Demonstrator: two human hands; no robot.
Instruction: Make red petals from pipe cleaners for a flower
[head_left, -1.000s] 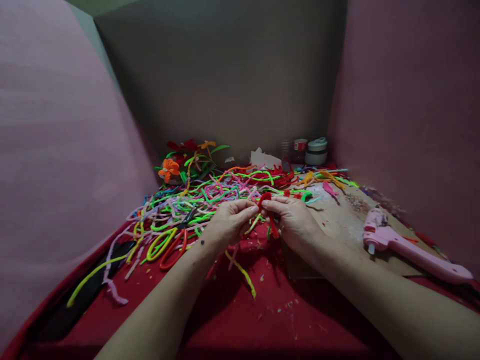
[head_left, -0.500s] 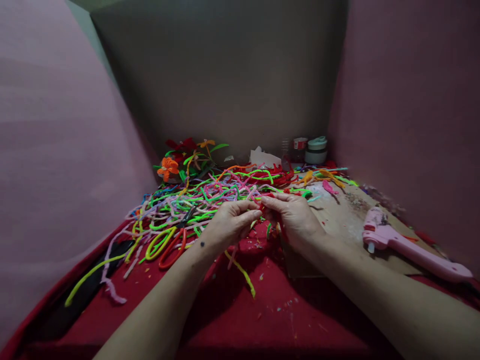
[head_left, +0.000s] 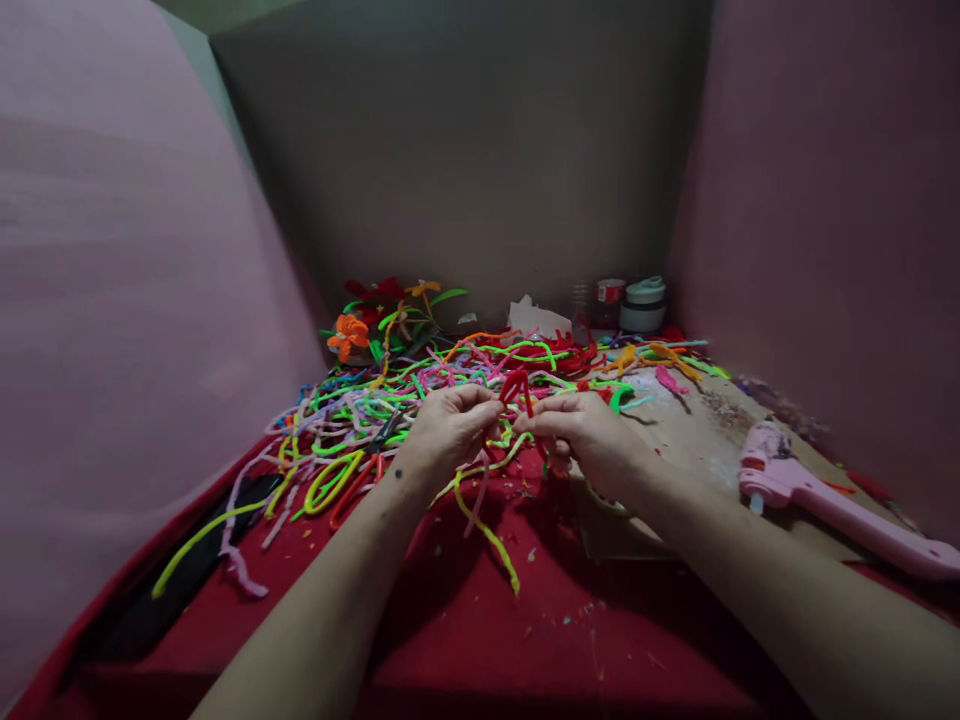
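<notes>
A red pipe cleaner [head_left: 517, 378] rises in a bent, pointed loop between my two hands. My left hand [head_left: 459, 425] pinches one side of it between thumb and fingertips. The other side is pinched by my right hand [head_left: 581, 432], a short gap away. Part of the red stem hangs behind my right fingers, where its end is hidden. Just beyond and to the left of my hands spreads a tangled heap of pipe cleaners [head_left: 352, 410] in green, pink, lilac and yellow. A yellow one [head_left: 491, 540] trails toward me below my left hand.
Scissors with yellow and red handles [head_left: 330, 485] lie left of my left wrist. A pink glue gun [head_left: 825, 505] rests on cardboard [head_left: 697, 440] at right. Pipe-cleaner flowers [head_left: 349, 335] stand at the back left; a lidded container [head_left: 643, 305] stands at the back right.
My hands have moved apart from nearly touching, and the red pipe cleaner now shows as a raised bent loop between them. The whole view has shifted slightly.
</notes>
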